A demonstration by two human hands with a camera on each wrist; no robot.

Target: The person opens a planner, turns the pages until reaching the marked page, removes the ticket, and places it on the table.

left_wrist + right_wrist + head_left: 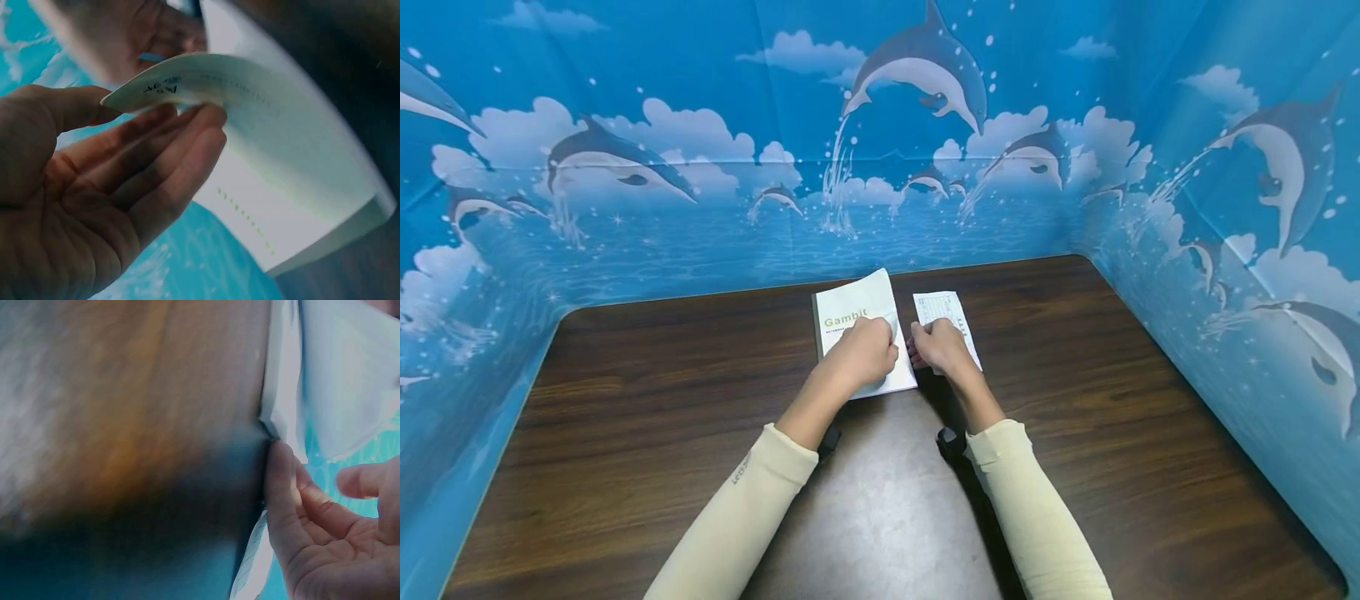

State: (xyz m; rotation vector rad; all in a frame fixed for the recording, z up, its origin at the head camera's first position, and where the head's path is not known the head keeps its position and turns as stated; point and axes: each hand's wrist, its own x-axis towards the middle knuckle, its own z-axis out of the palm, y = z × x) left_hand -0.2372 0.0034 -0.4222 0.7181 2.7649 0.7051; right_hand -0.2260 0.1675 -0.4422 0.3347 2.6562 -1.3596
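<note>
A white notebook (865, 293) with "Gambit" printed on its cover and a dark spine strip lies near the table's far edge. My left hand (865, 354) pinches the edge of its cover (294, 169) between thumb and fingers, and the cover bends upward in the left wrist view. Beside the notebook's right edge is my right hand (945, 346), thumb apart from the fingers. Its fingertips (282, 459) rest on the table by the notebook's page edge (284, 375). Partly under that hand in the head view lies a white printed paper (938, 307).
The dark wood-grain table (662, 400) spreads out on both sides. A blue curtain (715, 225) with dolphins stands along its back and sides. Each wrist carries a small black device, one of them a right wrist camera (951, 442).
</note>
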